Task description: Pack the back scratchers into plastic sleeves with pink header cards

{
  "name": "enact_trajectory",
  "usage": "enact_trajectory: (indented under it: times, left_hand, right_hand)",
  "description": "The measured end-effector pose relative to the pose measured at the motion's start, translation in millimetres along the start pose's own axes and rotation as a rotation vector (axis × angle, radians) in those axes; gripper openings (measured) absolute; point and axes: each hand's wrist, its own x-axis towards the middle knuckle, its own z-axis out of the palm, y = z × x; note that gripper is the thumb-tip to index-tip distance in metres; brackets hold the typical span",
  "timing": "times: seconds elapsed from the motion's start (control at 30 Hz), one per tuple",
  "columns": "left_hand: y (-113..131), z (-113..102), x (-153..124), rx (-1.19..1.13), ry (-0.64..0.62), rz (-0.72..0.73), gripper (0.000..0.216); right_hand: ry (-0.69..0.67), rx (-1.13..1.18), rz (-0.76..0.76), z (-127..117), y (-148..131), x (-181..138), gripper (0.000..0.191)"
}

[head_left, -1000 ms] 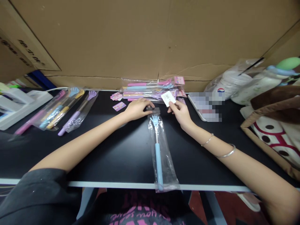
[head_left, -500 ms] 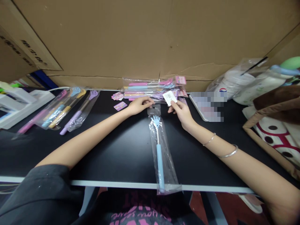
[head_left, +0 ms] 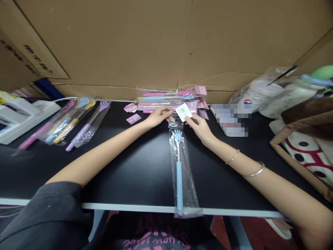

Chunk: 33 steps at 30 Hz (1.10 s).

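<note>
Black table (head_left: 145, 173) | right hand (head_left: 199, 127): pinching card (head_left: 183, 111) | left hand (head_left: 159, 116): curled at bag (head_left: 186, 173), grip unclear

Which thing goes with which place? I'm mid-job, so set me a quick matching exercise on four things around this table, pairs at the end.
Things
1. white card
2. light-blue back scratcher nearest the person
3. slanting purple back scratcher
4. Pepsi cup

Places
A. just right of a yellow back scratcher
B. at the back right, under a black straw
C. in the fingers of the right hand
D. in front of the person, handle end at the near edge of the black table

Pairs: 1-C, 2-D, 3-A, 4-B
</note>
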Motion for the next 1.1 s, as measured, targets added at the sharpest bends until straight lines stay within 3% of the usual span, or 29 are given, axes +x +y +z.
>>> enact_trajectory:
  times: [0.2, 0.5, 0.8, 1.1]
  left_hand:
    - [9.8, 0.6, -4.3, 0.050, 0.012, -0.058, 0.016]
    - [-7.7, -1.9, 0.2, 0.015, -0.037, -0.003, 0.026]
    - [-4.4, -0.3, -1.1, 0.004, -0.040, -0.010, 0.023]
    - [-6.9, 2.3, -0.4, -0.003, -0.039, 0.007, 0.019]
  right_hand:
    - [-0.069, -0.026, -0.039, 1.2, -4.7, 4.4, 0.036]
    - [-0.075, -0.036, -0.011, 1.3, -9.8, 4.6, 0.035]
    - [-0.140, -0.003, -0.027, 0.3, -18.6, 7.6, 0.036]
    - [-0.180, 0.033, -0.001, 3.0, -9.2, 19.1, 0.040]
